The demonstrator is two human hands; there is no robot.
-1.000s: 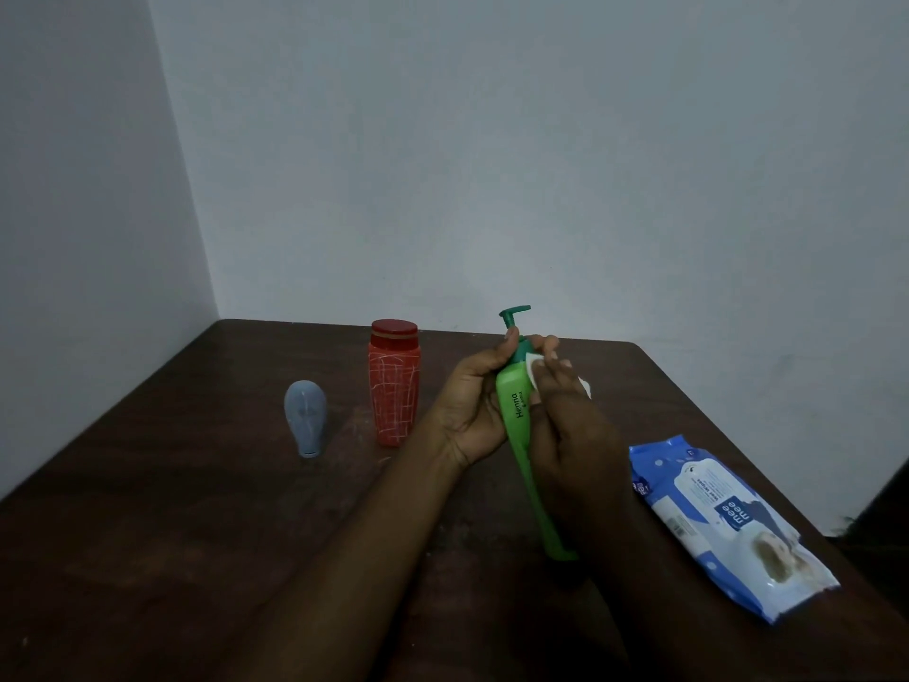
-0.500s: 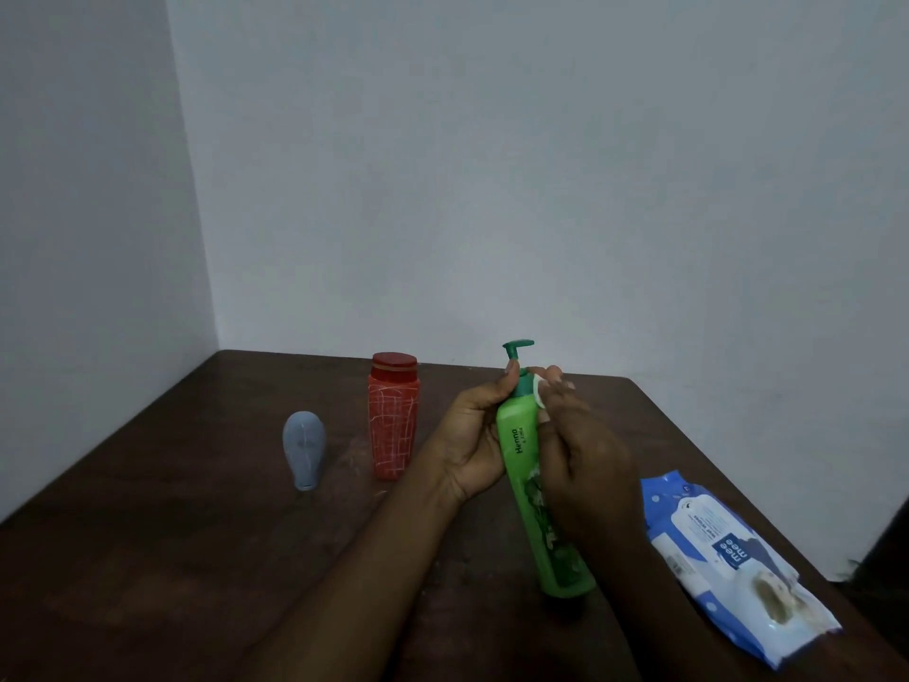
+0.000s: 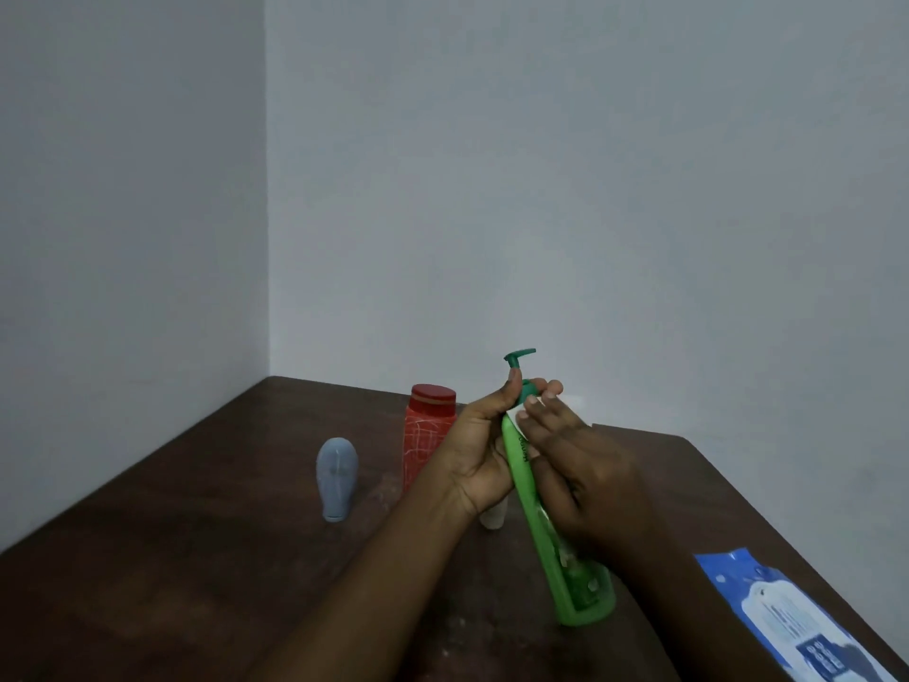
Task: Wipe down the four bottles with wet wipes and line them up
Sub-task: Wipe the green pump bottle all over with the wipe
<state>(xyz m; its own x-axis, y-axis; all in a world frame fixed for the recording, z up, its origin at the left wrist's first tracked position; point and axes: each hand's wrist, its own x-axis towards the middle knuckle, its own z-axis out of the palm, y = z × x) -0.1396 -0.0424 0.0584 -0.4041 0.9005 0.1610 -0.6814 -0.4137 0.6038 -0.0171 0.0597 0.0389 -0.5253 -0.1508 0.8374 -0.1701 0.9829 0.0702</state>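
A tall green pump bottle (image 3: 583, 598) leans to the left with its base on the dark wooden table (image 3: 196, 558). My left hand (image 3: 479, 450) grips it just below the pump. My right hand (image 3: 585, 475) lies flat against its right side, fingertips at the neck, holding a wet wipe that is almost wholly hidden under the fingers. A red bottle with a white line pattern (image 3: 430, 435) stands upright behind my left hand. Left of it stands a small blue-grey bottle (image 3: 337, 479). A small cream bottle (image 3: 494, 516) peeks out below my left wrist.
A blue and white pack of wet wipes (image 3: 797, 627) lies at the table's right edge, near the front. Grey walls meet in a corner behind the table's far left. The table's right edge runs diagonally close to the pack.
The view has tilted upward, so the table sits lower in frame. The bottle has turned in my hands. The white wipe at my right fingertips has slipped out of sight, and the cream bottle now shows.
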